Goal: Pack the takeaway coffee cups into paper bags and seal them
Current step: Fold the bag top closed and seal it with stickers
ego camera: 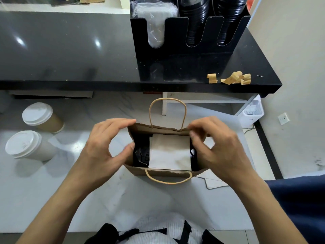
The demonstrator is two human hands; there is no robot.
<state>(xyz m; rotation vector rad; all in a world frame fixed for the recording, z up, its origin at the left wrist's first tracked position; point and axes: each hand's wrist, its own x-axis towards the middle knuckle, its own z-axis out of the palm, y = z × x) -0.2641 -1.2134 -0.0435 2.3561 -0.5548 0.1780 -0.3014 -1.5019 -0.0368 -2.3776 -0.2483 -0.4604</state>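
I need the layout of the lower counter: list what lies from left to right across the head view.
White-lidded white cup → white-lidded brown cup → left hand → black lid in the bag → white napkin → right hand

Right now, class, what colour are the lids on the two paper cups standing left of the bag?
White lids, clearest in the head view.

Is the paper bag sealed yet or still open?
Open. The paper bag's mouth gapes between both hands, showing a napkin and black lid inside.
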